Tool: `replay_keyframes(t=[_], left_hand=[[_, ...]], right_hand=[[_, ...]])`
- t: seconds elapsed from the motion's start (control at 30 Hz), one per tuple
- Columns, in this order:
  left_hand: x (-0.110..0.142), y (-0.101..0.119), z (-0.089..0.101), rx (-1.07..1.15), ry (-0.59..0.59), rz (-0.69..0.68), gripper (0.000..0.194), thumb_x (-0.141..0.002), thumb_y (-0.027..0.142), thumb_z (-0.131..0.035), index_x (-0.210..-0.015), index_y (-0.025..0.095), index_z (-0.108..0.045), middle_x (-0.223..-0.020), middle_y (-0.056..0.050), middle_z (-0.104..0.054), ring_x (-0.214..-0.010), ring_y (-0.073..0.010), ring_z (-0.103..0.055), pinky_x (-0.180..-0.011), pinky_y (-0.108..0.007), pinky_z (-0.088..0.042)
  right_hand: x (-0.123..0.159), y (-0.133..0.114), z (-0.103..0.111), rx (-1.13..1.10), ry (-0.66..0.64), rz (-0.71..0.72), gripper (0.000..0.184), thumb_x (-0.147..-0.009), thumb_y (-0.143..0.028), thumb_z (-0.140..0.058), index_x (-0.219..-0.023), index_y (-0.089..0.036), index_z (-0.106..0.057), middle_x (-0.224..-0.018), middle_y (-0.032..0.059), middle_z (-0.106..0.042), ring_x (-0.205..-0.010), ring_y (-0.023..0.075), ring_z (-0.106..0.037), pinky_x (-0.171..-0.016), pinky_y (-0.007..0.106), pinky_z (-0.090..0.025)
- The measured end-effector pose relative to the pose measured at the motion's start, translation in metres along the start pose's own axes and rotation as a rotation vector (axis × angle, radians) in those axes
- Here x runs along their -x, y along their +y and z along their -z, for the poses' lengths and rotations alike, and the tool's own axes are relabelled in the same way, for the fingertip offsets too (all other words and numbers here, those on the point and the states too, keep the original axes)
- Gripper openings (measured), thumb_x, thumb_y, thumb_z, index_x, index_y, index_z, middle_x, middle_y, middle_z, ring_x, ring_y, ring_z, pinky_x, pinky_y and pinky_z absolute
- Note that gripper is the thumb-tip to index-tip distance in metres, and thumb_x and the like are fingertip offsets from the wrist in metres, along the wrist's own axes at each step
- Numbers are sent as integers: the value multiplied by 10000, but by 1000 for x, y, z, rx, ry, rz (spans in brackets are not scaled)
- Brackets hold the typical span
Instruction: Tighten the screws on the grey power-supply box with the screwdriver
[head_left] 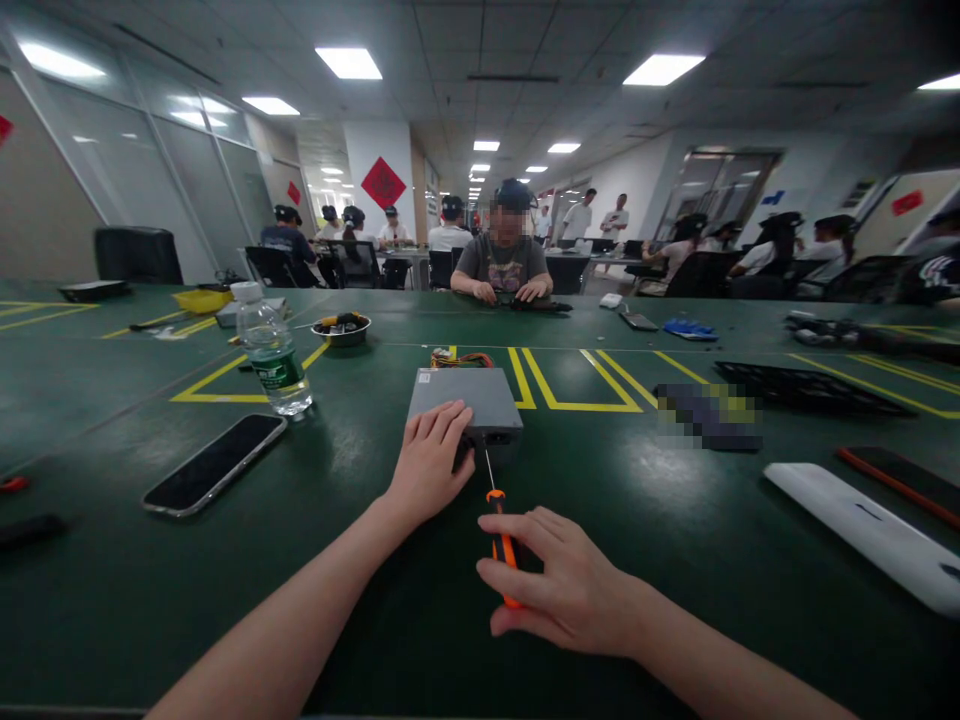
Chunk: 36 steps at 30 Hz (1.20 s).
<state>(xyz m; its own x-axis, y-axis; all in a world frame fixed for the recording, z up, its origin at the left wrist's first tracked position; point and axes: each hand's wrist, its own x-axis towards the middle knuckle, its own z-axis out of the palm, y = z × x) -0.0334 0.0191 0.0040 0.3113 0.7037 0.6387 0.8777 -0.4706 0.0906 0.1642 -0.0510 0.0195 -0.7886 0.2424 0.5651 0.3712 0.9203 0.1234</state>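
Observation:
A grey metal box (480, 398) with coloured wires at its far end lies on the green table (375, 600) in front of me. My left hand (430, 462) rests on the box's near left corner, fingers laid over its edge. My right hand (559, 585) is closed round the orange and black handle of a screwdriver (498, 520). The screwdriver's thin shaft points away from me, its tip at the box's near face.
A black phone (215, 462) and a water bottle (271, 350) lie to the left. A white flat object (862, 530) and an orange-edged phone (900, 480) sit at right. A small bowl (343, 328) holds tools. A person (506, 262) sits across the table; others work behind.

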Motion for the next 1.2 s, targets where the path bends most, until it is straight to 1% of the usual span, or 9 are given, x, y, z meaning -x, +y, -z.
replay_keyframes(t=[0.17, 0.27, 0.37, 0.5, 0.6, 0.73, 0.87, 1.07, 1.2], left_hand=[[0, 1, 0, -2, -2, -1, 442, -798, 238, -499, -1233, 200, -429, -1303, -63, -489, -1207, -225, -401, -998, -397, -290], [0, 1, 0, -2, -2, 2, 436, -802, 236, -491, -1232, 197, -431, -1303, -64, -489, -1205, -226, -403, -993, -396, -295], [0, 1, 1, 0, -4, 7, 430, -803, 237, -489, -1227, 198, -435, -1305, -62, -489, -1204, -224, -402, -994, -395, -293], [0, 1, 0, 2, -1, 15, 436, -800, 231, -493, -1231, 199, -432, -1301, -61, -491, -1202, -226, -401, -994, -398, -292], [0, 1, 0, 8, 7, 12, 433, -802, 231, -490, -1230, 200, -434, -1299, -68, -493, -1198, -232, -407, -990, -406, -295], [1, 1, -1, 15, 13, 10, 425, -805, 226, -483, -1228, 204, -437, -1299, -69, -493, -1202, -235, -406, -992, -413, -292], [1, 1, -2, 2, 18, 19, 415, -809, 223, -481, -1222, 201, -441, -1299, -66, -492, -1201, -231, -404, -990, -407, -293], [0, 2, -1, 0, 20, 20, 418, -803, 219, -487, -1218, 199, -440, -1293, -65, -495, -1201, -225, -404, -995, -399, -296], [0, 2, -1, -3, 16, 23, 415, -806, 222, -485, -1218, 197, -439, -1297, -66, -491, -1205, -226, -399, -999, -404, -291]], right_hand=[[5, 3, -6, -138, 119, -64, 380, -831, -506, -487, -1011, -172, -503, -1022, 122, -587, -869, 158, -596, -690, 257, -494], [9, 4, -7, -179, 113, -70, 350, -842, -435, -475, -1045, -150, -474, -1073, 144, -558, -936, 177, -582, -715, 272, -501], [8, 2, -4, -126, 73, -28, 304, -842, -316, -447, -1092, -146, -469, -1096, 159, -552, -924, 180, -585, -694, 280, -505], [0, -1, 0, -8, 64, 12, 273, -856, -374, -483, -1068, -208, -527, -1021, 143, -594, -810, 174, -602, -631, 301, -499], [-1, -1, -2, 0, 141, 16, 279, -842, -387, -522, -1020, -173, -530, -976, 152, -615, -812, 178, -605, -640, 307, -501], [5, 1, -7, -10, 252, 28, 190, -808, -267, -576, -919, -139, -490, -970, 153, -636, -736, 139, -607, -621, 270, -502], [8, -2, -4, 133, 216, 16, 127, -810, -198, -547, -930, -156, -535, -997, 139, -631, -759, 127, -621, -652, 241, -512], [7, -10, -2, 249, 129, 15, 201, -813, -122, -464, -970, -105, -590, -985, 176, -630, -893, 183, -630, -784, 293, -517], [8, -7, -2, 303, 133, 38, 243, -819, -76, -474, -1041, -103, -572, -994, 161, -638, -865, 156, -627, -758, 269, -516]])
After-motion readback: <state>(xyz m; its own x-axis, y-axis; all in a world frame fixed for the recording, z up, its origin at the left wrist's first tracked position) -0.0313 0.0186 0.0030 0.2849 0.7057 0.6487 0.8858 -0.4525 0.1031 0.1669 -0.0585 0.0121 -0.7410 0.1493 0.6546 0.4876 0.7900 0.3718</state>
